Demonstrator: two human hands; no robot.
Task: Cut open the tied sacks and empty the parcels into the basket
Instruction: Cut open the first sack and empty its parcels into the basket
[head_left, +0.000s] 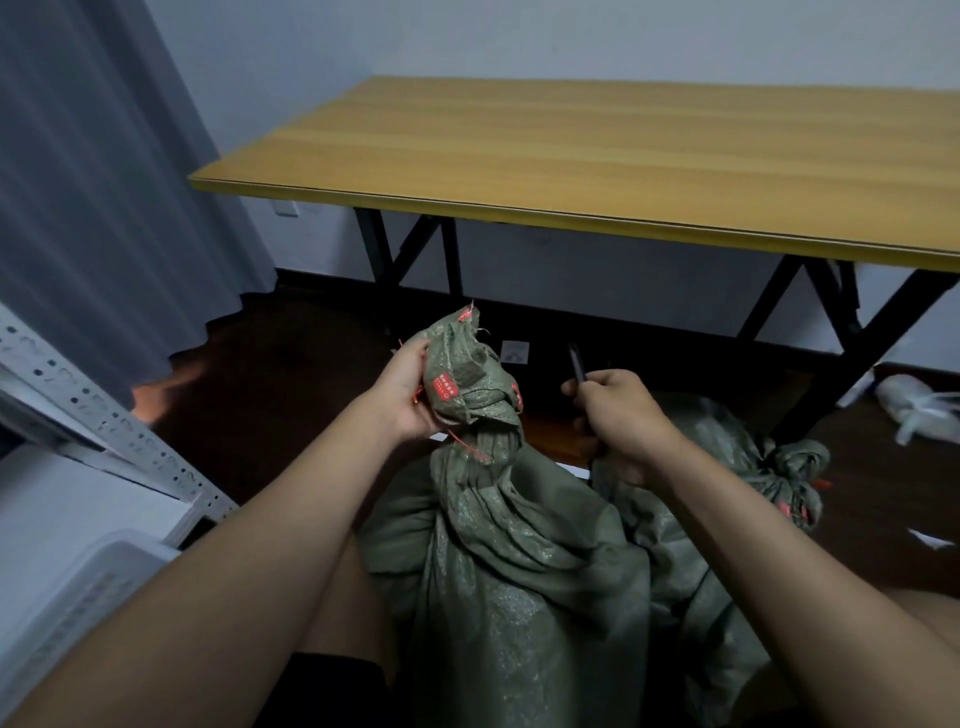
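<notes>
A person's left hand (410, 395) grips the bunched neck of a green sack (498, 571) standing on the floor between the knees; the right hand (618, 415) clasps a small blade (576, 361), blurred. A second sack (727, 519) lies half hidden behind.

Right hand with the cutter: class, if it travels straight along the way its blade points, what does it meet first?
Probably nothing: the right hand aims its cutter up and away, towards dark floor under the table; depth unclear.

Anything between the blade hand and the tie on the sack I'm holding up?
Nothing visible. The right hand holds the cutter in open air right of the sack neck, which the left hand grips above its red tie.
</notes>
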